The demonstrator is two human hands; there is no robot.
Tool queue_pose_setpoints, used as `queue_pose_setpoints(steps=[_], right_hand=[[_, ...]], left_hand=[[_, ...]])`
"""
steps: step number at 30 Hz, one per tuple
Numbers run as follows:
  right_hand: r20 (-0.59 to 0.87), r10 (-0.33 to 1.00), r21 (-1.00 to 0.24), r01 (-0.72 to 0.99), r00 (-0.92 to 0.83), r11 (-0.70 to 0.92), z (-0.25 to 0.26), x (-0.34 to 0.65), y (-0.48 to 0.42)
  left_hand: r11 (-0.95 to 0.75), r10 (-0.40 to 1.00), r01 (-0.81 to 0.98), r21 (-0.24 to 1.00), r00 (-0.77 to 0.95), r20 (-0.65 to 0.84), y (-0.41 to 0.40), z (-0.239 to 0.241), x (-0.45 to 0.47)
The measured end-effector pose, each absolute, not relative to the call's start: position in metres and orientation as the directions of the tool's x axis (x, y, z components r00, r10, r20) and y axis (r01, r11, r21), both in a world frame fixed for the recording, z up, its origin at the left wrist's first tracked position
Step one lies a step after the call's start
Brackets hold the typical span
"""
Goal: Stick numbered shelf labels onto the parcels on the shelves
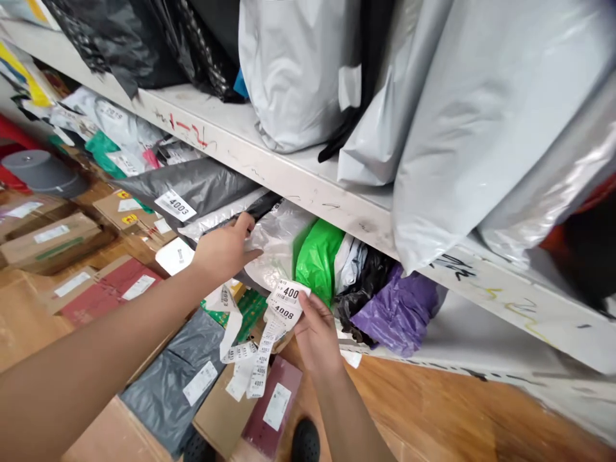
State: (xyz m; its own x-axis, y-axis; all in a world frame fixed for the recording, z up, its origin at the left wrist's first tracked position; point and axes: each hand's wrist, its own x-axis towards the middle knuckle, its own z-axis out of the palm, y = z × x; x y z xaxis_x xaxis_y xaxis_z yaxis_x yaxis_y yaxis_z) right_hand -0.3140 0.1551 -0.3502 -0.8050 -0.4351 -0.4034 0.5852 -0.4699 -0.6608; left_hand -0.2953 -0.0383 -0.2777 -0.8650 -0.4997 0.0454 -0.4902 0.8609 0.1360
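My left hand [226, 247] reaches under the white shelf [308, 186] and its fingers press flat on a silver-grey plastic parcel [276, 240] lying on the lower level. My right hand [315, 333] pinches a long strip of white numbered labels [269, 333], printed 4007 and 4008, which dangles down below the hand. A green bag [317, 256] sits just right of the silver parcel, and a dark grey parcel tagged 4003 [187, 189] lies to its left.
Grey, white and black mailer bags [298, 70] crowd the upper shelf. A purple bag [399, 311] and a black one [360, 289] lie on the lower level. Cardboard boxes [52, 237], a red box [110, 289] and grey parcels [178, 378] cover the wooden floor.
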Motion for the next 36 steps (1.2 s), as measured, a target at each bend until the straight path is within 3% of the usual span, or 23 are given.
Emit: queue_pose_setpoints(steps=[2, 4, 7, 9, 12, 15, 18, 20, 23, 26, 32, 36], right_hand=[[-0.421, -0.435, -0.635, 0.601, -0.796, -0.486, -0.343, -0.307, 0.145], [-0.429, -0.432, -0.605, 0.608, -0.793, -0.515, -0.337, -0.303, 0.135], [-0.438, -0.431, -0.570, 0.614, -0.789, -0.545, -0.330, -0.300, 0.123], [-0.438, -0.423, -0.565, 0.609, -0.793, -0.556, -0.328, -0.297, 0.119], [-0.400, -0.452, -0.577, 0.602, -0.798, -0.552, -0.328, -0.292, 0.113], [-0.341, -0.512, -0.611, 0.600, -0.789, -0.517, -0.333, -0.286, 0.100], [-0.336, -0.418, -0.649, 0.529, -0.844, -0.547, -0.342, -0.285, 0.074], [-0.344, -0.325, -0.660, 0.473, -0.881, -0.583, -0.350, -0.288, 0.053], [-0.357, -0.234, -0.667, 0.423, -0.904, -0.614, -0.362, -0.293, 0.027], [-0.380, -0.163, -0.669, 0.393, -0.910, -0.631, -0.367, -0.294, 0.015], [-0.421, -0.235, -0.596, 0.462, -0.876, -0.657, -0.362, -0.292, 0.015], [-0.502, -0.214, -0.560, 0.504, -0.838, -0.658, -0.369, -0.291, 0.019]], left_hand=[[0.857, -0.487, -0.485, 0.174, -0.873, -0.034, -0.047, -0.273, -0.289], [0.886, -0.436, -0.445, 0.131, -0.895, -0.092, -0.057, -0.269, -0.289], [0.947, -0.279, -0.300, 0.114, -0.946, -0.165, -0.072, -0.265, -0.294], [0.946, -0.110, -0.174, 0.275, -0.967, -0.232, -0.081, -0.263, -0.296], [0.797, 0.098, -0.111, 0.593, -0.946, -0.309, -0.093, -0.264, -0.297], [0.688, 0.110, -0.160, 0.707, -0.941, -0.320, -0.101, -0.268, -0.297], [0.602, 0.052, -0.228, 0.765, -0.945, -0.322, -0.101, -0.272, -0.297], [0.619, 0.041, -0.216, 0.755, -0.951, -0.306, -0.099, -0.273, -0.298], [0.750, -0.002, -0.148, 0.644, -0.975, -0.223, -0.093, -0.274, -0.300], [0.817, -0.111, -0.200, 0.541, -0.975, -0.193, -0.086, -0.273, -0.300], [0.919, -0.264, -0.282, 0.276, -0.959, -0.101, -0.069, -0.274, -0.291], [0.918, -0.242, -0.250, 0.308, -0.968, -0.064, -0.059, -0.281, -0.287]])
